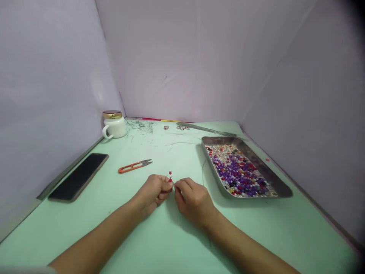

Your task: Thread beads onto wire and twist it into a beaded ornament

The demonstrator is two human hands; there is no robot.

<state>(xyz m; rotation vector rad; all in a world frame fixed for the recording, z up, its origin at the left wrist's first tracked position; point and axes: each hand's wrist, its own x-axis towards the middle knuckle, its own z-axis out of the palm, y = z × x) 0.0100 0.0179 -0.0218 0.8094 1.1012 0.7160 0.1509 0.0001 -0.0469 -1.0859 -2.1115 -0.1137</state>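
Observation:
My left hand [155,192] is closed, with thumb and forefinger pinching a short strand of red and white beads [170,176] that stands up above the fingertips. Right beside it, my right hand [192,198] is also closed, its thumb and forefinger meeting close to the left fingertips. A thin dark wire [203,169] shows beyond the right hand and seems to run behind it. What lies between the right fingertips is too small to make out. Orange-handled thread snips [134,166] lie on the green tabletop [159,239], beyond the left hand.
A metal tray [221,186] of mixed purple, red and white beads [239,173] stands at the right. To the left are a phone [80,177] and a lidded white mug [115,127]. Wire scraps [141,126], long wires [208,129] and small beaded pieces [182,127] lie at the back.

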